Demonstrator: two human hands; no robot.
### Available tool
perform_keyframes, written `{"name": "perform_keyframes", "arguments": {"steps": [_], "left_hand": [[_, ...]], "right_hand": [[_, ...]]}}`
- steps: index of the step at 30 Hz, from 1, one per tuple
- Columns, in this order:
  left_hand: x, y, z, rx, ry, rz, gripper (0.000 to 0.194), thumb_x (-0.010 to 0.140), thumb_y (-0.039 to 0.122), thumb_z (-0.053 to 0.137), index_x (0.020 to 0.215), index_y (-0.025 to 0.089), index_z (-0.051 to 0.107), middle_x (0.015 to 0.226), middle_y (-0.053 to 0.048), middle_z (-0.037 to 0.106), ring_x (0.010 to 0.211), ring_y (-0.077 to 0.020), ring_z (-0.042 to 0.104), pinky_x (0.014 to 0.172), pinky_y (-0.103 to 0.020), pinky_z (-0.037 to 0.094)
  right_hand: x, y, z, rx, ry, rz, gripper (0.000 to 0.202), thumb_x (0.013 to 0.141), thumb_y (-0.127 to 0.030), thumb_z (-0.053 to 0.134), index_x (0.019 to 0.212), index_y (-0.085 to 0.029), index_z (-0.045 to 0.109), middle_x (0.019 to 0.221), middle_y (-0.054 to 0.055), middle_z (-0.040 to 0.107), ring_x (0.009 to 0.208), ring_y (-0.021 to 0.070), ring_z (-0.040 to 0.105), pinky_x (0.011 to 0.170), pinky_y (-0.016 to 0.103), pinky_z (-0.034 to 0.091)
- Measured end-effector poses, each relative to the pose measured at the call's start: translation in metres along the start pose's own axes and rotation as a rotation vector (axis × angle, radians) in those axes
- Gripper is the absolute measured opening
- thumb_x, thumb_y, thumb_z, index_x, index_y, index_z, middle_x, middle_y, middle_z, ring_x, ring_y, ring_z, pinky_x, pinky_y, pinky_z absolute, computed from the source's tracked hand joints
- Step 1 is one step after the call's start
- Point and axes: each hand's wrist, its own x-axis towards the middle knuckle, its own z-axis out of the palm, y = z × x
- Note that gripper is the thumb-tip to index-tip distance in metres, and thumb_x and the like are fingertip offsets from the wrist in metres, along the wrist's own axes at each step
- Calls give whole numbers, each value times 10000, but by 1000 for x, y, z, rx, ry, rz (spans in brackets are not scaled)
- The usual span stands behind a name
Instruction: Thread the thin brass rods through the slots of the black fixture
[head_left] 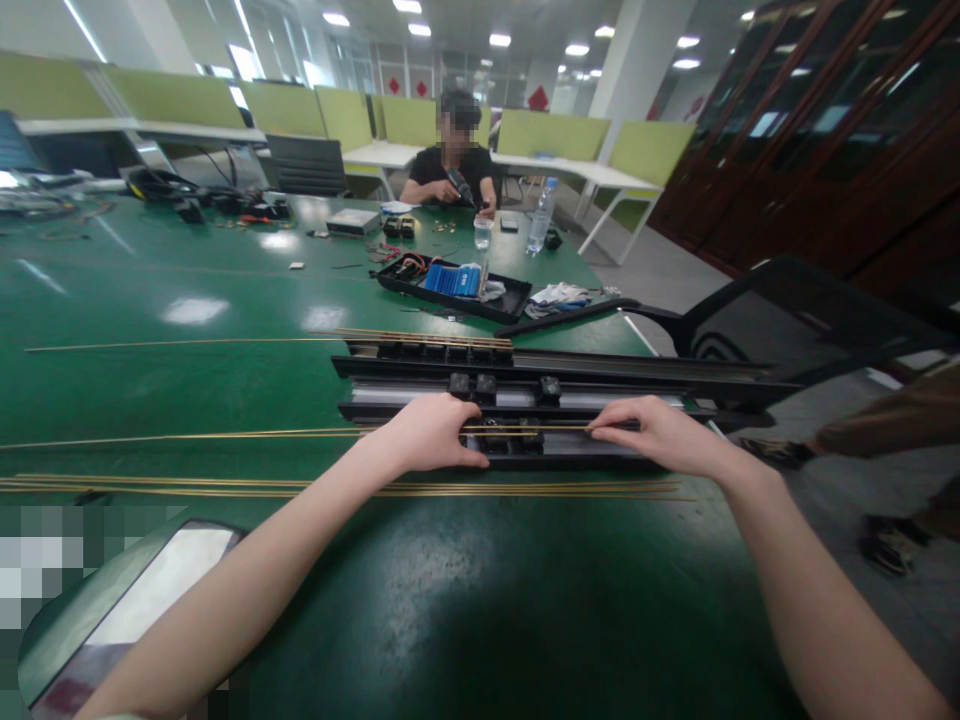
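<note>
I'm watching a thin, shiny golden rod running over chunky black blocks at the nearest black rail. My right hand is pinching its end; my left hand is curving beside the blocks, its grip unclear.

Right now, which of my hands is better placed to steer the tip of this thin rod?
Probably your right hand: it pinches the thin rod near its end, while your left hand sits farther back, at the black blocks.
</note>
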Motion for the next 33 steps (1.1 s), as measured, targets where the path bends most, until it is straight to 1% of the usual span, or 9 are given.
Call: {"name": "perform_keyframes", "arguments": {"steps": [6, 15, 22, 33], "left_hand": [[0, -1, 2, -4, 2, 5, 678, 740, 691, 626, 1214, 207, 671, 1087, -121, 750, 982, -308, 705, 823, -365, 519], [0, -2, 2, 0, 7, 9, 678, 738, 702, 621, 1203, 212, 674, 1072, -118, 752, 968, -303, 707, 806, -356, 512], [0, -2, 2, -2, 7, 2, 677, 734, 699, 627, 1204, 215, 676, 1060, -116, 754, 967, -308, 707, 799, -361, 516], [0, -2, 0, -1, 1, 6, 670, 742, 699, 617, 1198, 212, 679, 1056, -119, 756, 958, -312, 709, 796, -369, 521]], "right_hand": [[-2, 3, -2, -14, 9, 3, 336, 906, -489, 572, 948, -237, 789, 1017, 49, 770, 947, 257, 687, 869, 364, 506], [-4, 6, -6, -13, -13, 49, 338, 894, -500, 571, 927, -243, 787, 1006, 49, 772, 938, 266, 683, 860, 378, 512], [-6, 10, -8, -10, -5, 58, 341, 882, -515, 579, 916, -250, 791, 1006, 46, 772, 935, 269, 684, 856, 377, 518], [-8, 18, -12, -22, -27, 78, 314, 882, -492, 593, 909, -253, 795, 986, 35, 778, 917, 262, 690, 834, 360, 518]]}}
